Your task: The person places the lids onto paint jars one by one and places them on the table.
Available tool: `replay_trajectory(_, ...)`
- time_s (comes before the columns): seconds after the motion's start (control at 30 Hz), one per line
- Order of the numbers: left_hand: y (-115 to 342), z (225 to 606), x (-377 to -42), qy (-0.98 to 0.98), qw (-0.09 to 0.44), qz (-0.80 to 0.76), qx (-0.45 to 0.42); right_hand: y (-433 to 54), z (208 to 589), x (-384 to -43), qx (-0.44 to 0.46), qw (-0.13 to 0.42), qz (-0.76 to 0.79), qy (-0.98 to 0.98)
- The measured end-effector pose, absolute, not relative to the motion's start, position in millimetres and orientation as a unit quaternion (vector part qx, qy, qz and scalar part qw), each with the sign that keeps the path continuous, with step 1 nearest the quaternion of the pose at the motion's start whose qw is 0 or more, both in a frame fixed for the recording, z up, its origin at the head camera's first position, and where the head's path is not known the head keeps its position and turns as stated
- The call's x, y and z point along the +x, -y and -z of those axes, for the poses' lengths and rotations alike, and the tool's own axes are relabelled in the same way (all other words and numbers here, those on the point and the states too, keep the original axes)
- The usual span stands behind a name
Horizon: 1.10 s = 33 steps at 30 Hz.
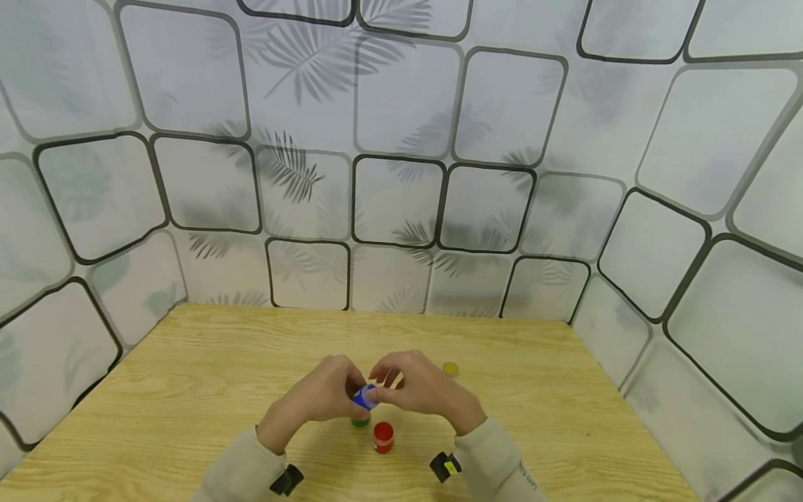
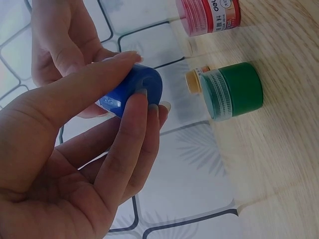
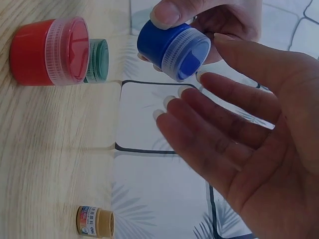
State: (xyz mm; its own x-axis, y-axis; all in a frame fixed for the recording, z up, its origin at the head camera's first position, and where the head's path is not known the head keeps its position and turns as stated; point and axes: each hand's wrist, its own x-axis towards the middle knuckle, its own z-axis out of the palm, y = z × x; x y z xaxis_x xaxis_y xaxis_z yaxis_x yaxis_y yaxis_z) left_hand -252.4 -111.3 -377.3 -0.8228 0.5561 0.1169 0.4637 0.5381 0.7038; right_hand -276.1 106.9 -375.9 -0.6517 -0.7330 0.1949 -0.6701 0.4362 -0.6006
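Note:
My left hand [image 1: 329, 392] pinches a small blue paint jar [image 3: 167, 50] between thumb and fingers, up over the table. The jar lies tilted, its clear ribbed lid [image 3: 185, 55] turned toward my right hand [image 1: 422, 387]. In the right wrist view, the right fingers are spread and loosely bent beside the lid, with the thumb near its edge; they are not curled round it. Beneath the hands stand a red paint jar [image 1: 383, 439] and a green paint jar [image 2: 234, 92], the green one partly hidden by the left hand in the head view.
A smaller yellow paint jar [image 1: 450, 369] with a printed label stands farther back, beyond the right hand. The wooden table [image 1: 251, 335] ends at a hanging curtain [image 1: 401, 202] with rounded squares and leaf prints, which also runs along both sides.

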Motion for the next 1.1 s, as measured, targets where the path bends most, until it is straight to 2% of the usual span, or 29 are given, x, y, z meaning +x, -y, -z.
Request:
replay_trajectory(0.37,112.1,378.0,-253.7,-0.877,0.055,-0.379,0.290,-105.0,372.9,-274.9,-0.435,0.062,0.357,-0.824)
replay_trajectory(1.1,112.2,377.9,-252.7,-0.875,0.055,-0.383,0.290,-102.7,376.9,-272.5,-0.454,0.051,0.360,-0.814)
